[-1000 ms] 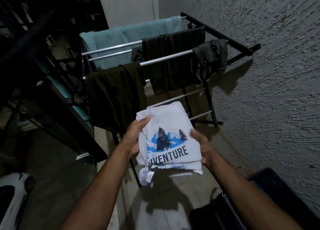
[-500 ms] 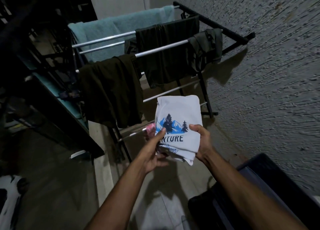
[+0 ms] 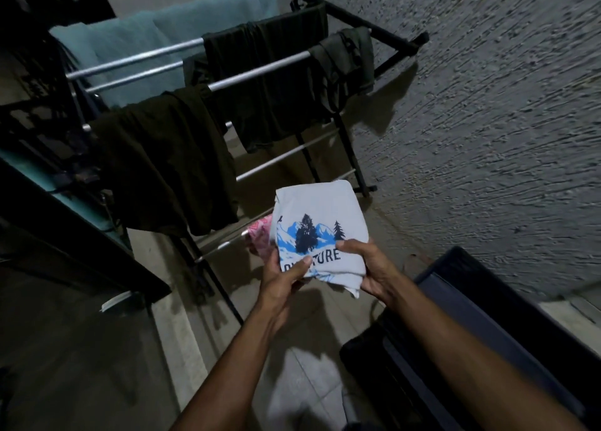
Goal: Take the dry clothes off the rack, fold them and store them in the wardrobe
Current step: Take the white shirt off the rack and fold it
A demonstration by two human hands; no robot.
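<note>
Both hands holding folded white T-shirt in air, just in front of drying rack. Left hand pinching lower-left edge, thumb lying over print. Right hand clamping lower-right corner. Pink cloth showing behind left fingers, possibly held too. Dark garments and teal towel hanging over rails.

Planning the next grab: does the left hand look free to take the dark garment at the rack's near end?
Probably not yet. The left hand grips the folded white T-shirt together with the right hand. The dark garment hangs unobstructed on the rack, so letting go should clear the way.
</note>
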